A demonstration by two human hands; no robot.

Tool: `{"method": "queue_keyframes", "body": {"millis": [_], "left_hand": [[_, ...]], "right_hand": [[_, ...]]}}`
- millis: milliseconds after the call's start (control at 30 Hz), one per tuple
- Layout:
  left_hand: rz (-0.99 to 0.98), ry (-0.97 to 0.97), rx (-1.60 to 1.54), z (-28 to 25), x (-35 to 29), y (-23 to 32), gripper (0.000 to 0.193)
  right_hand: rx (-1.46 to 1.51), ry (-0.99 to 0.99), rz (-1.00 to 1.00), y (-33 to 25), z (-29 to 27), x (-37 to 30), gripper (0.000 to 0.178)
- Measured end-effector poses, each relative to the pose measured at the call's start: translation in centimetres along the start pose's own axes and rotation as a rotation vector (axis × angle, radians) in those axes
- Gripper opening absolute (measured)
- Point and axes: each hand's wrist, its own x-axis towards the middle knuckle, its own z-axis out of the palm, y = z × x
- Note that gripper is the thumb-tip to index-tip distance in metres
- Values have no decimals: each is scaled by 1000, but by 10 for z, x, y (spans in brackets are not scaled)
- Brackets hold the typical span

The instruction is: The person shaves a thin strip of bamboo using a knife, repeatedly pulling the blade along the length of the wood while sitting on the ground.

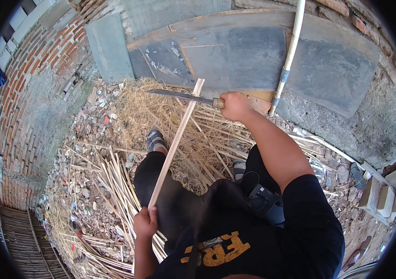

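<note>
My left hand (146, 223) is closed round the lower end of a long pale strip, bamboo by its look (172, 151), which slants up and away to the right. In my right hand (236, 106) is the wooden handle of a machete (174, 95), its long dark blade pointing left. The blade lies across the strip near its far end and appears to touch it. Below them, a heap of thin shavings (147, 104) spreads around my sandalled foot (155, 139).
A bundle of split strips (114, 179) lies on the rubble at my left. Grey boards (249, 56) lean against the far wall, with a white pipe (291, 51) standing before them. A brick wall (21, 107) rises at left; a wooden stool-like piece (378, 197) is at right.
</note>
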Motion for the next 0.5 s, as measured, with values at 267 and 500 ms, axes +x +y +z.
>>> {"method": "queue_keyframes", "body": {"millis": [267,500], "left_hand": [[-39,-12,6,-2,-1,6,48],[-42,43,-45,3,-1,7,47]], "right_hand": [[184,-31,-3,-11,1,-14,35],[53,-54,-204,-34,-4,-24,30]]}}
